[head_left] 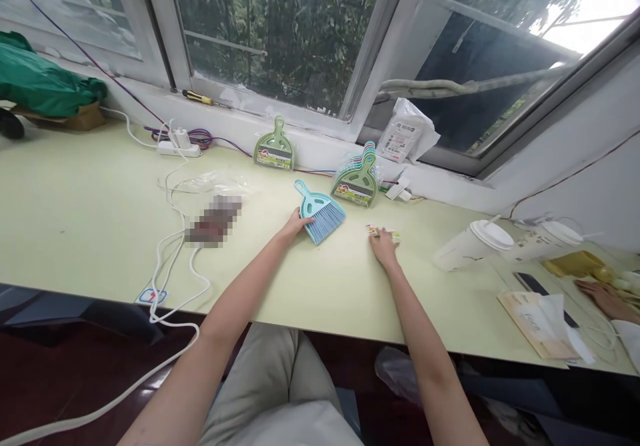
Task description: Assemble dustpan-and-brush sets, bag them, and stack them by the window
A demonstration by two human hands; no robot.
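A light blue dustpan [315,202] with a grey-blue bristled brush [327,223] lies over the table, its handle pointing toward the window. My left hand [295,224] grips its left edge, fingers closed. To the right, my right hand [384,247] rests on a small colourful label card [393,235], which is partly hidden under the fingers; the fingers look spread over it. Behind stand a wrapped green dustpan set [275,153] and, further right, a stack of wrapped dustpan sets [356,183].
White cables [173,253] and a power strip [179,148] lie on the left of the table [90,219]. Lidded cups [475,245], a paper packet [537,326] and a phone [545,293] are at the right, near another person's hand [607,298]. A screwdriver [200,98] lies on the sill.
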